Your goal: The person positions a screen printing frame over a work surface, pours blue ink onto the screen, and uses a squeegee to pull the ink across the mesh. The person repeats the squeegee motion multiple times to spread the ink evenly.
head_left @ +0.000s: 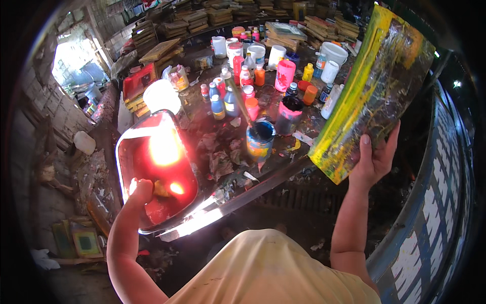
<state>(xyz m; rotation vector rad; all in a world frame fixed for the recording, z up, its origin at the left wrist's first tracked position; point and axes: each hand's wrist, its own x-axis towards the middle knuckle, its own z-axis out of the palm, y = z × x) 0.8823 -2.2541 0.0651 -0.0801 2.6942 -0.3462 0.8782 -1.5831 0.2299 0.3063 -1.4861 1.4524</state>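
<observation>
Paint covers nearly everything here, and your right hand [373, 159], at about four o'clock from the middle of the view, grips the lower edge of a rectangular board streaked with yellow, green and dark paint [375, 88], thumb laid up its face and fingers wrapped behind. You hold that board tilted, its upper end reaching toward one o'clock, off the right edge of the dark paint-spattered worktable [212, 137]. Your left hand [140, 191], at about eight o'clock, closes over the near rim of a glossy red rectangular panel with a pale border [157, 167], thumb on top; glare washes out its centre, so you cannot tell how the fingers lie underneath. The panel rests at the table's left end, with a bright white round glare spot just beyond it at eleven o'clock. Between your hands, near the centre, stands a blue paint-smeared tin [260, 139] with a wooden stick [242, 104] leaning out of it toward eleven o'clock, and just beside it at two o'clock sits a dark pot with a pink band [288, 116]. Further back, toward twelve o'clock, small squeeze bottles of red, blue, orange and yellow paint [238, 86] crowd together, with white plastic tubs [334, 53] behind them.
</observation>
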